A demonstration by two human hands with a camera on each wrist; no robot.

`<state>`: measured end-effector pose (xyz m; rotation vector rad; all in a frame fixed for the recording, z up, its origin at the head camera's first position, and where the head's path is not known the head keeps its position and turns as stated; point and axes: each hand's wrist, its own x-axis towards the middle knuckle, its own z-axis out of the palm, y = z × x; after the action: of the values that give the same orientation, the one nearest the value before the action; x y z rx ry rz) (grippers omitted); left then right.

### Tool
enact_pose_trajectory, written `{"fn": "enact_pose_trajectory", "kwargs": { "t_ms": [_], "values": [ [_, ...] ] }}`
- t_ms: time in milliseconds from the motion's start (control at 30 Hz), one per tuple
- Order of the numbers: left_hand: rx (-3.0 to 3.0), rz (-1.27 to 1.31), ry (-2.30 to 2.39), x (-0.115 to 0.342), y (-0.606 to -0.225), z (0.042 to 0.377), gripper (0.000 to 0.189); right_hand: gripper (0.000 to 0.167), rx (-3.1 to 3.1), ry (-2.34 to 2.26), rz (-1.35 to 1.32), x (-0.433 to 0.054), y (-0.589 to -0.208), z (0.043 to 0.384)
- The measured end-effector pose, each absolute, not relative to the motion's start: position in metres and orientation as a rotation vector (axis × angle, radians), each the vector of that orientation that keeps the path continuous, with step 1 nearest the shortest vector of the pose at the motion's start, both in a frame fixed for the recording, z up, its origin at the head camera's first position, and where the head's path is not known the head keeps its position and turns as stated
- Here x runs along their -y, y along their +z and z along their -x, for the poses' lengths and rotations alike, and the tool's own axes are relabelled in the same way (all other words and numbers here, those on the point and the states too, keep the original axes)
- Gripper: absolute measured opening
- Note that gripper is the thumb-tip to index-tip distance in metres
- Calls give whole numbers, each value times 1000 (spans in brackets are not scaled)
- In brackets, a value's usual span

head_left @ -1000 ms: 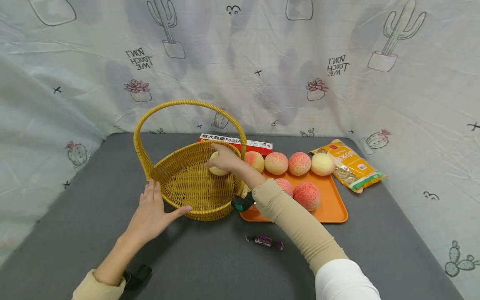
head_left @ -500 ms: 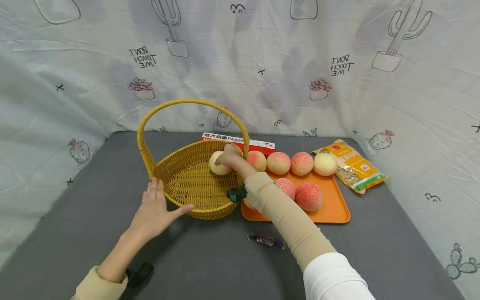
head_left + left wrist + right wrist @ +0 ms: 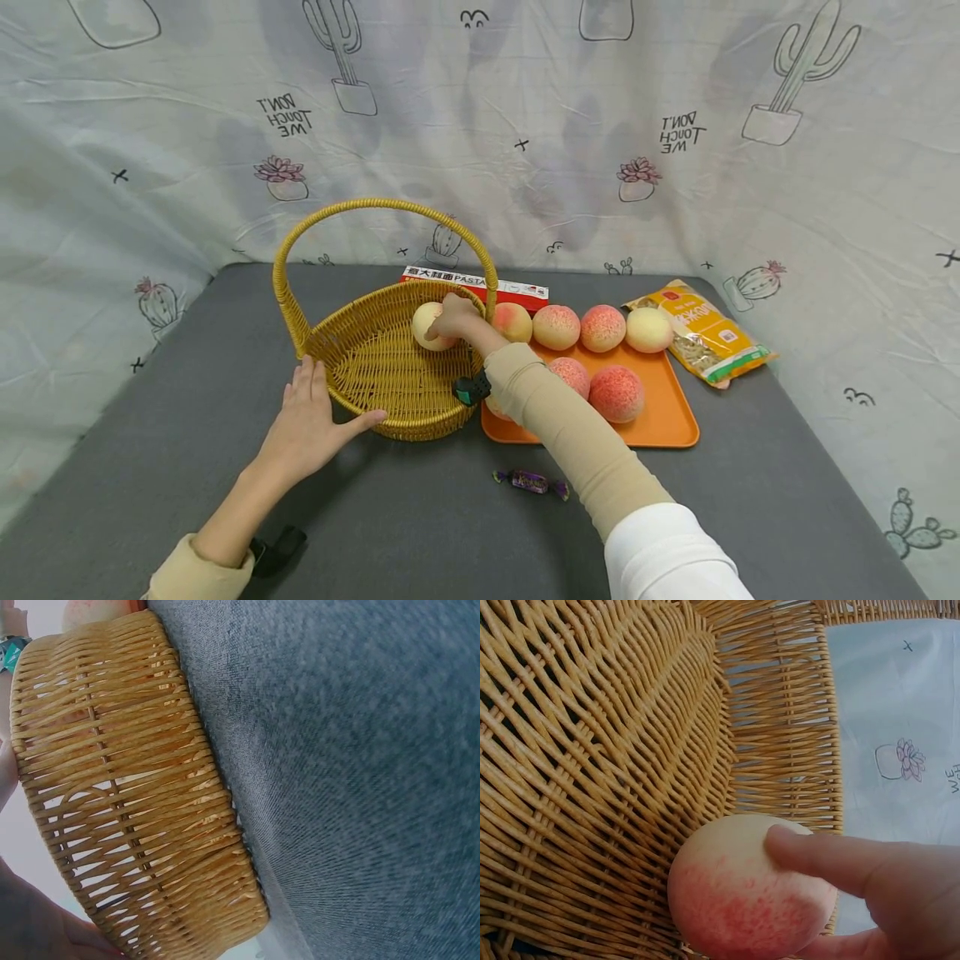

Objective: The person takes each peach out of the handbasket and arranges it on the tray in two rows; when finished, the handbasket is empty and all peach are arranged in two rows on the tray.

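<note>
A yellow woven basket (image 3: 375, 387) with a tall arched handle stands left of centre on the grey table. My left hand (image 3: 307, 425) rests against its near left rim, fingers straight and thumb spread along the front. In the left wrist view, part of that hand (image 3: 37, 922) shows beside the wicker wall (image 3: 142, 795). Inside the basket, at the right back, my right hand (image 3: 457, 320) holds a pale peach (image 3: 425, 327). The right wrist view shows the thumb on the pink and cream peach (image 3: 742, 892), low against the wicker; the other fingers are mostly hidden.
An orange tray (image 3: 671, 412) with several peaches (image 3: 617, 393) stands right of the basket, partly behind my right forearm. A red pasta box (image 3: 517, 293) lies behind. A yellow food bag (image 3: 697, 329) touches the tray's right side. A purple wrapped candy (image 3: 529, 481) lies in front.
My right hand has shifted from over the peach to its right side, and the peach now sits slightly further left. The left hand keeps its place on the basket.
</note>
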<state>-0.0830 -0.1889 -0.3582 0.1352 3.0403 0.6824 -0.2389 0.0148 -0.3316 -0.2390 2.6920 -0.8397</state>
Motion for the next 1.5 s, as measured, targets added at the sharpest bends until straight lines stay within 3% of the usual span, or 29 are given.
{"fn": "enact_pose_trajectory", "kwargs": {
  "t_ms": [200, 500, 733, 1233, 1500],
  "values": [
    [-3032, -136, 690, 188, -358, 82, 123, 48, -2653, -936, 200, -15, -332, 238],
    [-3026, -130, 703, 188, -358, 82, 124, 57, -2054, -1741, 140, -10, -327, 233],
    [-3029, -135, 708, 189, -359, 84, 124, 55, -1793, -1990, 158, -7, -313, 227],
    [-3019, -140, 731, 191, -359, 84, 125, 51, -1630, -2431, 169, -36, -292, 174],
    [-3021, -152, 737, 191, -361, 85, 124, 62, -1638, -2488, 349, -77, -287, 146]
  ]
}}
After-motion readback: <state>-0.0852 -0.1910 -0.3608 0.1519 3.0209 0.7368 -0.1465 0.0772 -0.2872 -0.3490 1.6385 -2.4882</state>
